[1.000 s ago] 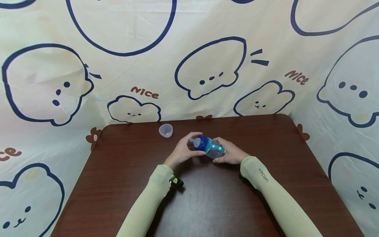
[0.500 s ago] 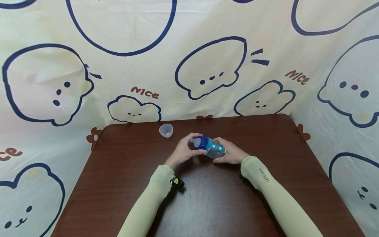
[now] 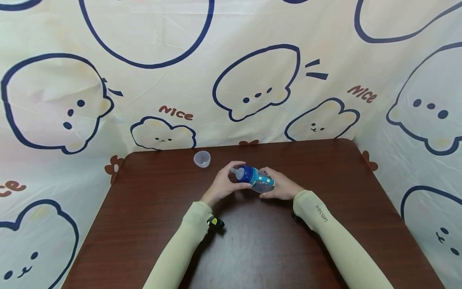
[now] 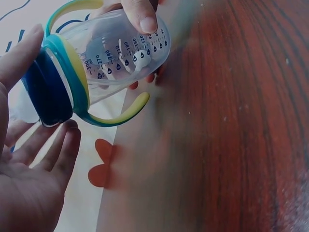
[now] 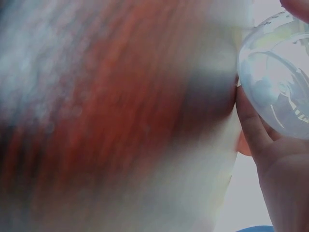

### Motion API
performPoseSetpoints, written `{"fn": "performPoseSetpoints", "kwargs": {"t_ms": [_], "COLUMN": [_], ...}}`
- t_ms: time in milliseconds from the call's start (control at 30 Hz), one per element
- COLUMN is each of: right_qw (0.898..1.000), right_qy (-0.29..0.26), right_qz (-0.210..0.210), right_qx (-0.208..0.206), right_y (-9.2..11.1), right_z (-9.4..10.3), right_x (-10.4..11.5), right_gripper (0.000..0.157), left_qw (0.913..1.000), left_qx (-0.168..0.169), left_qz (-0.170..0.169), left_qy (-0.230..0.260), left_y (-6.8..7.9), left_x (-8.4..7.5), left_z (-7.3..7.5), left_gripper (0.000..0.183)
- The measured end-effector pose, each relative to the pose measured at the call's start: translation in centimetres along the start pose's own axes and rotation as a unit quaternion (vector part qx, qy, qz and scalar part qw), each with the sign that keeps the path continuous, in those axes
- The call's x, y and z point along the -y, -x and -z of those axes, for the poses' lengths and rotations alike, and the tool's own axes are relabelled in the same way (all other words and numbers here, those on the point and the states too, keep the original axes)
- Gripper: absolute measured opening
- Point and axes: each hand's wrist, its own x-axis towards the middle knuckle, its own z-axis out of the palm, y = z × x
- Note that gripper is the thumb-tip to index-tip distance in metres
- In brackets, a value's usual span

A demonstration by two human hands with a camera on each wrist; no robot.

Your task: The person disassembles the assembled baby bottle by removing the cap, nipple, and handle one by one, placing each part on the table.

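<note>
Fingers (image 4: pixel 66 150) of your left hand (image 3: pixel 223 182) pinch the blue collar (image 3: pixel 247 175) of the baby bottle (image 3: pixel 257 180) over the table (image 3: pixel 252 249); your right hand (image 3: pixel 283 186) grips its base (image 5: pixel 273 82). Only left wrist view shows the measuring scale (image 4: pixel 126 59).

Clear smooth plastic bottle (image 3: pixel 262 182), glossy wood-grain table (image 3: pixel 245 249), creased cloth backdrop (image 3: pixel 252 24)

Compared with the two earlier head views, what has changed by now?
Nothing visibly changed: nothing was taken hold of or let go. The left hand is still at the blue collar of the bottle, the right hand still holds its base end, and the small clear cup stays near the table's far edge.
</note>
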Motion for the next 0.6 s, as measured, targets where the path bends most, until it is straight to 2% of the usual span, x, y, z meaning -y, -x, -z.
{"fn": "performPoseSetpoints", "kwargs": {"t_ms": [233,600], "right_qw": [1.0,1.0], "right_qy": [-0.002,0.001], "right_qz": [-0.003,-0.01], "right_qx": [0.001,0.003], "right_y": [0.06,0.17], "right_z": [0.08,0.14], "right_x": [0.25,0.33], "right_gripper": [0.086,0.086], "left_qw": [0.9998,1.0], "left_qx": [0.016,0.001], "left_qz": [-0.008,0.005], "left_qy": [0.01,0.003], "left_y": [-0.02,-0.02], "left_x": [0.16,0.2], "left_z": [0.25,0.03], "left_gripper": [0.077,0.067]}}
